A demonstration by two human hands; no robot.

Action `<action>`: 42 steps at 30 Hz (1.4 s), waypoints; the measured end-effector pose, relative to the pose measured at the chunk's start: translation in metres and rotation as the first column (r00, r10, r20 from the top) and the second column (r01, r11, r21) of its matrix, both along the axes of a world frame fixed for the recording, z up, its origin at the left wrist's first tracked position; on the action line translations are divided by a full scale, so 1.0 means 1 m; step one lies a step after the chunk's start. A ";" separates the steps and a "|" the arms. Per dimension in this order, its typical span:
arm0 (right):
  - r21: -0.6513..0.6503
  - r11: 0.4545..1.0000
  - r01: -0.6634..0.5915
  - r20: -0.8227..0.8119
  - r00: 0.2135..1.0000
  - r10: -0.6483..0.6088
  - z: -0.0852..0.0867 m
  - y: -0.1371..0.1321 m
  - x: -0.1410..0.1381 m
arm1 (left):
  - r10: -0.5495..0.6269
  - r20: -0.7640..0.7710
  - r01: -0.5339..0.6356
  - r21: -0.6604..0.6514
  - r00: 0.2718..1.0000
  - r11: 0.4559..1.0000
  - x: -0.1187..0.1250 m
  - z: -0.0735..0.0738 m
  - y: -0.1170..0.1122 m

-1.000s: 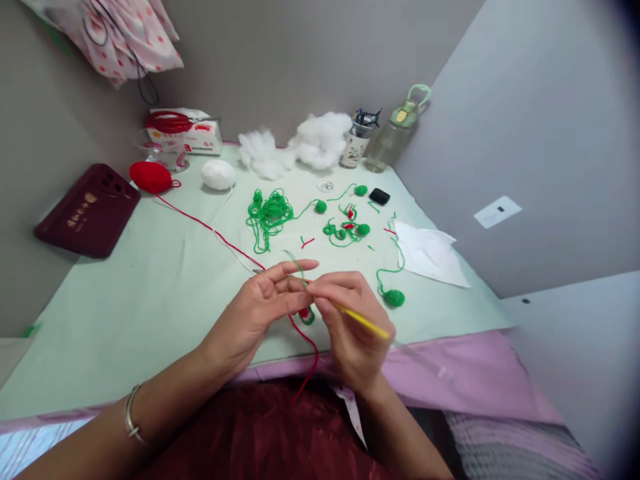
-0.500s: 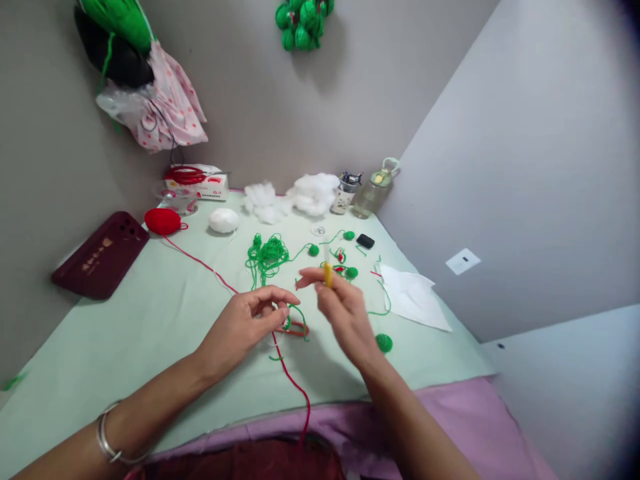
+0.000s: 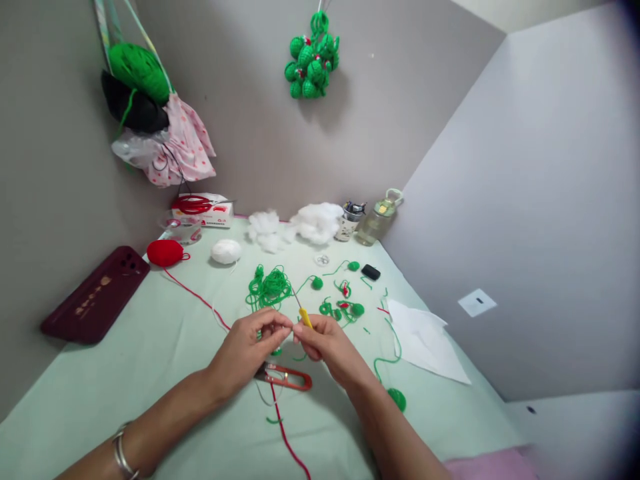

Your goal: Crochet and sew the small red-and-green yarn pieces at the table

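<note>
My left hand [image 3: 250, 343] is closed in a pinch over the table, with a small green crochet piece [image 3: 277, 351] showing beneath its fingers, mostly hidden. My right hand [image 3: 325, 343] grips a crochet hook by its yellow handle [image 3: 305, 318], the thin metal shaft pointing up and away. The fingertips of both hands meet. Just below them lie orange thread snips [image 3: 299, 379], partly covered by my left hand. A red yarn strand [image 3: 285, 430] runs under them toward the table's front. Behind the hands sits a loose heap of green yarn [image 3: 273, 285].
Small green crocheted balls [image 3: 357, 309] and yarn scraps lie right of centre. White paper [image 3: 425, 343] is farther right. A red yarn ball [image 3: 165, 253], white yarn ball [image 3: 226, 251], stuffing [image 3: 317, 223], pen cup [image 3: 347, 227] and bottle [image 3: 377, 220] line the back. A dark red phone [image 3: 97, 293] leans left.
My right hand has come in to the left, bringing the crochet hook to my left fingertips. The hook has turned so its shaft shows. The view has tilted upward.
</note>
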State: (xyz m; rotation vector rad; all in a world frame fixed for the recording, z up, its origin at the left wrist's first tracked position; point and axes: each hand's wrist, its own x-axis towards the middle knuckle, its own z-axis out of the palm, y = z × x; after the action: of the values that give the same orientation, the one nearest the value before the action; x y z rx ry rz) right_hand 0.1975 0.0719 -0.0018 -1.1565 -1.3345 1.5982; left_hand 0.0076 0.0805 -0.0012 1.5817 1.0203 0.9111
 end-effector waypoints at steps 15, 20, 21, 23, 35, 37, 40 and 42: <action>-0.211 0.977 -0.019 -0.332 0.942 -0.053 -0.005 -0.014 -0.012 | -0.062 0.081 0.065 -0.038 0.995 0.997 0.001 -0.013 -0.002; -0.108 0.994 -0.005 -0.308 0.951 -0.028 -0.003 -0.008 0.000 | -0.075 0.096 0.083 -0.087 0.993 0.993 -0.001 -0.016 -0.004; -0.064 0.996 0.061 -0.273 0.959 -0.076 -0.001 -0.005 0.006 | -0.046 0.081 0.053 -0.090 0.996 0.995 -0.002 -0.018 -0.003; 0.073 0.963 0.260 -0.141 0.959 -0.248 0.007 0.000 0.024 | 0.035 0.049 -0.031 -0.088 0.998 0.996 -0.006 -0.021 -0.001; 0.530 0.843 -0.090 0.694 0.618 -0.370 0.032 -0.015 0.042 | -0.117 -0.336 0.152 0.080 0.934 0.985 -0.057 -0.026 0.030; 0.326 0.897 -0.299 0.782 0.618 -0.078 0.019 -0.025 0.019 | -0.180 -0.479 0.261 0.107 0.859 0.960 -0.061 -0.025 0.030; 0.174 0.886 -0.430 0.871 0.487 0.065 0.001 -0.035 -0.002 | -0.206 -0.569 0.308 0.088 0.796 0.947 -0.059 -0.024 0.030; 0.156 0.895 -0.418 0.859 0.504 0.086 -0.002 -0.035 -0.003 | -0.194 -0.564 0.312 0.120 0.803 0.943 -0.058 -0.025 0.032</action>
State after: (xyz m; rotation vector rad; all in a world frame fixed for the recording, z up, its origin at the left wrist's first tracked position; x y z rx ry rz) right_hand 0.1941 0.0366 -0.0042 -1.6332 -2.4117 0.8479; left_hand -0.0503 0.1122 -0.0262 2.1734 1.0800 0.3821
